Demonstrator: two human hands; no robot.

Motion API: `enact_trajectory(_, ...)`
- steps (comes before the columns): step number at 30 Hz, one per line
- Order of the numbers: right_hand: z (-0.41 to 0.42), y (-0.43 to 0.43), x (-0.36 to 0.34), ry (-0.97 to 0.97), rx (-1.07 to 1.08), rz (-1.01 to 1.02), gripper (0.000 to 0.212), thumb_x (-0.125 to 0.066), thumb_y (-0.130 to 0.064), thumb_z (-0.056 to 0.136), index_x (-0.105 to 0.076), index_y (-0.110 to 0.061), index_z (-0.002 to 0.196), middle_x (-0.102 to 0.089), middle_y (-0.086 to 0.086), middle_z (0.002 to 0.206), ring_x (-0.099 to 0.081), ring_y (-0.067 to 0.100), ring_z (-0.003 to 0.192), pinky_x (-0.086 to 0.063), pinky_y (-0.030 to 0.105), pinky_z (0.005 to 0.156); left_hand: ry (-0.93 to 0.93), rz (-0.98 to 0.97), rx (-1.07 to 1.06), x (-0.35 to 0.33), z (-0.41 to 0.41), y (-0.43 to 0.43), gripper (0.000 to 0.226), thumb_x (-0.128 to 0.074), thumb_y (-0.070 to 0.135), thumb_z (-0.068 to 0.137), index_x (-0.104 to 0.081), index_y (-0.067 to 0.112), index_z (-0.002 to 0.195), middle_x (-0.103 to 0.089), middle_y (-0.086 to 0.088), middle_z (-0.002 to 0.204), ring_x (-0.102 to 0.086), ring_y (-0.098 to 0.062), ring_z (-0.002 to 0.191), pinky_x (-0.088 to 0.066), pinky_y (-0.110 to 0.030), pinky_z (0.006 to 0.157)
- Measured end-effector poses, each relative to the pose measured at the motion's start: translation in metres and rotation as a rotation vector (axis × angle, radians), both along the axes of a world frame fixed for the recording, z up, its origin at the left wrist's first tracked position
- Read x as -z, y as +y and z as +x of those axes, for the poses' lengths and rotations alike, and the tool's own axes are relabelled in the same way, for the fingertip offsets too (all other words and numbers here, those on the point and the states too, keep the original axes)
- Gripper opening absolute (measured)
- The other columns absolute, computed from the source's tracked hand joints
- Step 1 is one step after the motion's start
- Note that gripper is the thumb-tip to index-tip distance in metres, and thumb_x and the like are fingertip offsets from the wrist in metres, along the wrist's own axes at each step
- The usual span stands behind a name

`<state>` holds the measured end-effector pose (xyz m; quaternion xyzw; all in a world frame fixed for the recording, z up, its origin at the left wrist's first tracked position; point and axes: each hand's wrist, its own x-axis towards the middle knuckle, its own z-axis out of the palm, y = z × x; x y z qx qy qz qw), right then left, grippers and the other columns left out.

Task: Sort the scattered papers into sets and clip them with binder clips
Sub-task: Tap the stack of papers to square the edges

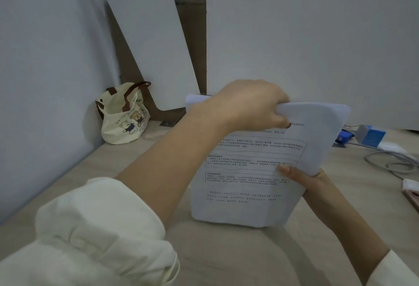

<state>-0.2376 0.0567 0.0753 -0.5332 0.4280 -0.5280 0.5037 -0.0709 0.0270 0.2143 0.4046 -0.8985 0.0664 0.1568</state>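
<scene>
A stack of white printed papers point(244, 186) stands nearly upright on its bottom edge on the wooden desk point(226, 258). My left hand point(247, 104) grips the top edge of the stack and bends the front sheet point(317, 131) over to the right. My right hand point(303, 179) holds the stack at its right edge, thumb on the printed face and fingers behind the paper. No binder clip shows in this view.
A cream tote bag point(123, 115) with bear drawings sits in the back left corner. At the right lie a blue and white box point(371, 136), grey cables point(390, 161) and a pink object point(411, 191). White boards point(294, 36) lean at the back.
</scene>
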Motion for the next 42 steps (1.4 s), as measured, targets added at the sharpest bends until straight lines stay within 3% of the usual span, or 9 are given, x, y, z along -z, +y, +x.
enact_trajectory(7, -0.004, -0.001, 0.012, 0.055, -0.003, 0.046, 0.025, -0.065, -0.016, 0.073, -0.072, -0.028, 0.094, -0.074, -0.003, 0.103, -0.070, 0.017, 0.093, -0.052, 0.037, 0.083, 0.032, 0.483, -0.028, -0.004, 0.002, -0.009, 0.024, -0.062, 0.041, 0.083, -0.067, 0.025, 0.101, -0.065, 0.012, 0.080, -0.060, -0.004, 0.068, -0.047, -0.020, 0.061)
enact_trajectory(13, -0.010, -0.005, 0.024, 0.123, 0.025, 0.136, 0.025, -0.068, -0.026, 0.070, -0.071, -0.028, 0.095, -0.075, -0.005, 0.100, -0.070, 0.015, 0.091, -0.052, 0.035, 0.082, -0.053, 0.242, -0.043, 0.007, -0.001, -0.014, 0.030, -0.054, 0.038, 0.089, -0.063, 0.010, 0.092, -0.059, 0.001, 0.074, -0.053, -0.017, 0.069, -0.032, -0.026, 0.049)
enact_trajectory(15, -0.016, -0.005, 0.035, 0.201, 0.064, 0.194, 0.028, -0.071, -0.032, 0.065, -0.071, -0.027, 0.092, -0.076, -0.004, 0.096, -0.072, 0.016, 0.085, -0.055, 0.033, 0.076, 0.055, 0.198, -0.054, 0.006, 0.012, -0.014, 0.035, -0.052, 0.039, 0.091, -0.065, 0.008, 0.102, -0.064, -0.005, 0.090, -0.055, -0.020, 0.079, -0.035, -0.025, 0.055)
enact_trajectory(19, -0.038, -0.001, 0.041, 0.138, 0.113, 0.224, 0.042, -0.079, -0.026, 0.056, -0.067, -0.013, 0.094, -0.077, -0.002, 0.083, -0.073, 0.014, 0.073, -0.056, 0.020, 0.056, 0.389, 0.200, -0.125, 0.014, 0.051, -0.016, 0.038, -0.052, 0.038, 0.091, -0.065, 0.003, 0.096, -0.065, -0.009, 0.089, -0.059, -0.022, 0.076, -0.038, -0.026, 0.060)
enact_trajectory(23, -0.052, -0.002, 0.039, -0.142, 0.117, 0.190, 0.042, -0.059, -0.020, 0.073, -0.060, -0.007, 0.113, -0.072, 0.008, 0.107, -0.071, 0.018, 0.090, -0.059, 0.024, 0.066, 0.767, 0.345, -0.179, 0.046, 0.081, -0.016, 0.024, -0.054, 0.037, 0.090, -0.067, 0.018, 0.091, -0.069, 0.004, 0.082, -0.064, -0.004, 0.066, -0.048, -0.015, 0.058)
enact_trajectory(26, -0.044, -0.003, 0.041, -0.110, 0.063, 0.160, 0.035, -0.054, -0.017, 0.078, -0.062, -0.011, 0.112, -0.072, 0.004, 0.109, -0.069, 0.021, 0.097, -0.059, 0.027, 0.072, 1.073, 0.457, -0.152, 0.082, 0.088, -0.012, 0.010, -0.057, 0.033, 0.088, -0.066, 0.029, 0.084, -0.071, 0.016, 0.070, -0.068, 0.002, 0.065, -0.052, -0.010, 0.056)
enact_trajectory(28, -0.040, -0.005, 0.038, -0.095, 0.060, 0.117, 0.030, -0.055, -0.015, 0.079, -0.065, -0.014, 0.108, -0.073, 0.000, 0.107, -0.069, 0.019, 0.096, -0.058, 0.028, 0.076, 1.217, 0.530, -0.139, 0.107, 0.093, -0.011, 0.009, -0.058, 0.031, 0.088, -0.068, 0.031, 0.086, -0.074, 0.015, 0.076, -0.071, -0.003, 0.073, -0.055, -0.014, 0.061)
enact_trajectory(34, -0.052, -0.006, 0.063, 0.080, 0.055, 0.154, 0.026, -0.074, -0.020, 0.072, -0.071, -0.018, 0.098, -0.073, 0.001, 0.105, -0.070, 0.019, 0.091, -0.059, 0.025, 0.069, 1.216, 0.785, -0.225, 0.186, 0.115, -0.004, 0.011, -0.065, 0.017, 0.083, -0.069, 0.026, 0.088, -0.074, 0.016, 0.077, -0.070, 0.002, 0.073, -0.051, -0.009, 0.058)
enact_trajectory(42, -0.061, -0.008, 0.071, 0.052, 0.047, 0.204, 0.025, -0.061, -0.012, 0.077, -0.069, -0.019, 0.100, -0.074, -0.005, 0.101, -0.070, 0.014, 0.091, -0.059, 0.025, 0.073, 1.258, 0.884, -0.201, 0.208, 0.119, -0.011, 0.018, -0.066, 0.010, 0.081, -0.069, 0.025, 0.091, -0.074, 0.019, 0.078, -0.070, 0.003, 0.077, -0.052, -0.008, 0.063)
